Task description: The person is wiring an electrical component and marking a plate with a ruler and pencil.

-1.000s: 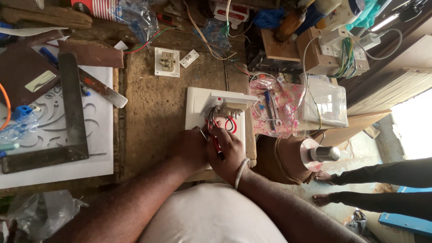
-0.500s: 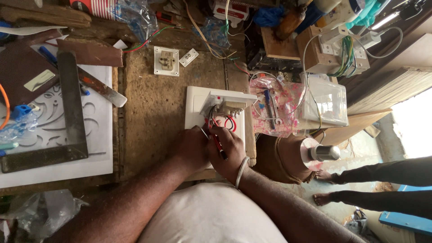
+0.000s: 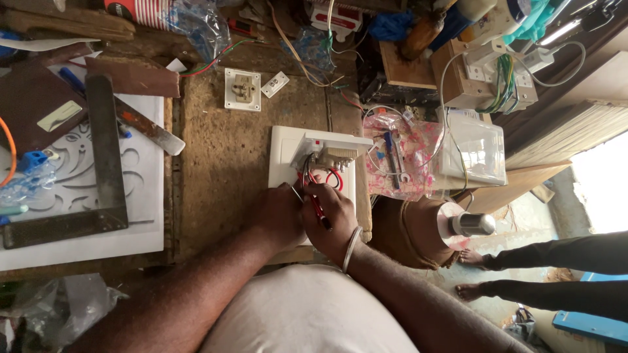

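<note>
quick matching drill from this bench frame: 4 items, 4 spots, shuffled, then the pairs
Things:
1. white switch plate
2. steel try square
3. loose white socket
4. clear plastic box

Places:
A. far side of the bench, beyond the plate
B. right of the pink bag
C. on the white sheet, far left
D. just beyond the left hand and right hand

Pairs: 1-D, 2-C, 3-A, 4-B

Switch plate [image 3: 285, 151] at near edge of surface [image 3: 222, 163]; socket [image 3: 242, 89] behind it, steel square [image 3: 98, 163] far left, plastic bag [image 3: 409, 157] right.
</note>
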